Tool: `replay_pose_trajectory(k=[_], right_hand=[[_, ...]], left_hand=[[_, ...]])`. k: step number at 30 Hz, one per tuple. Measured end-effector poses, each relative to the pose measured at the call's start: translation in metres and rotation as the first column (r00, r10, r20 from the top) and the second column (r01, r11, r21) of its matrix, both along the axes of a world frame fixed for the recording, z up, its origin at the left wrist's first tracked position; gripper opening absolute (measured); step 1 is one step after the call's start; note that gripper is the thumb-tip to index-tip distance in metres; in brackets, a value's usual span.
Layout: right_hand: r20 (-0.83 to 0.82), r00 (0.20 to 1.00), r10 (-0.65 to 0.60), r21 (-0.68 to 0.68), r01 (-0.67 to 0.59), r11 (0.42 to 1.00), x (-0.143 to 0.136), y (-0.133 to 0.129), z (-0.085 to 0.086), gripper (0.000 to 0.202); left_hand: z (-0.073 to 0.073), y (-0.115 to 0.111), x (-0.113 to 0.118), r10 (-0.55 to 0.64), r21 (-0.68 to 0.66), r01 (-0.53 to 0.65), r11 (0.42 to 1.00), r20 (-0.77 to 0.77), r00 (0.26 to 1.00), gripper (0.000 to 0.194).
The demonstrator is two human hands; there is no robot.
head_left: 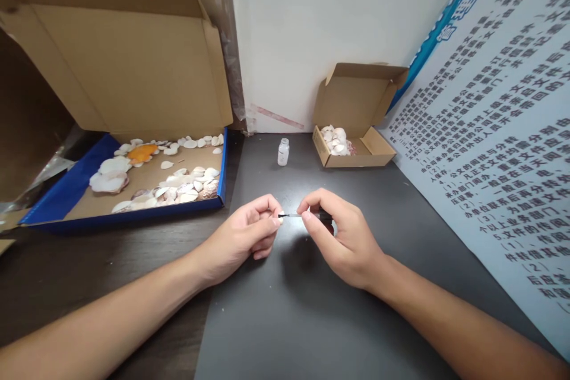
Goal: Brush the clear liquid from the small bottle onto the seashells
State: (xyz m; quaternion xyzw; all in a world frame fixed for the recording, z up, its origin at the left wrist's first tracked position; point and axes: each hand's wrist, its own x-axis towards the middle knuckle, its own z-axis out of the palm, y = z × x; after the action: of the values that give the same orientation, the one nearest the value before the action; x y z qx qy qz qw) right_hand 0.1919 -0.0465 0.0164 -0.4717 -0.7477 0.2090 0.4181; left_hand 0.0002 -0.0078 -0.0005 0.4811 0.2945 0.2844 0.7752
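My left hand is closed in a pinch at the middle of the picture. A small pale shell shows at its fingertips, mostly hidden by them. Facing it, my right hand is shut on a small applicator brush with a dark cap for a handle. The brush's thin stem points left, and its dark tip is right at the shell; I cannot tell whether they touch. Beyond both hands, a small glass bottle with whitish contents stands upright on the dark table, its cap off.
At the left, a blue-edged cardboard box lies open with many shells in it, one of them orange. A smaller open cardboard box with white shells stands at the back right. A printed sheet slopes along the right side.
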Motion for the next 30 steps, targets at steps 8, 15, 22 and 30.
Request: replay_pose_trajectory(k=[8, 15, 22, 30], right_hand=[[-0.023, 1.0, 0.009, 0.017, -0.009, 1.0, 0.0014, 0.0039, 0.0006, 0.01], [-0.048, 0.999, 0.024, -0.024, -0.025, 0.999, 0.0029, 0.0053, -0.0012, 0.009], [-0.065, 0.998, 0.012, -0.047, -0.015, 0.999, 0.0035, 0.0062, -0.0011, 0.009], [-0.061, 0.998, -0.034, -0.045, 0.032, 0.998, 0.0018, 0.006, -0.0025, 0.007]], left_hand=[[-0.0047, 0.0013, -0.001, -0.017, 0.036, 0.017, 0.999, 0.008, 1.0, 0.023], [-0.0054, 0.0013, -0.001, -0.013, 0.051, 0.012, 0.999, 0.01, 1.0, 0.022], [-0.0054, 0.0016, -0.0006, -0.017, 0.047, 0.017, 0.999, 0.003, 1.0, 0.023], [-0.0062, 0.0016, -0.0012, -0.029, 0.049, 0.029, 0.998, 0.006, 1.0, 0.021]])
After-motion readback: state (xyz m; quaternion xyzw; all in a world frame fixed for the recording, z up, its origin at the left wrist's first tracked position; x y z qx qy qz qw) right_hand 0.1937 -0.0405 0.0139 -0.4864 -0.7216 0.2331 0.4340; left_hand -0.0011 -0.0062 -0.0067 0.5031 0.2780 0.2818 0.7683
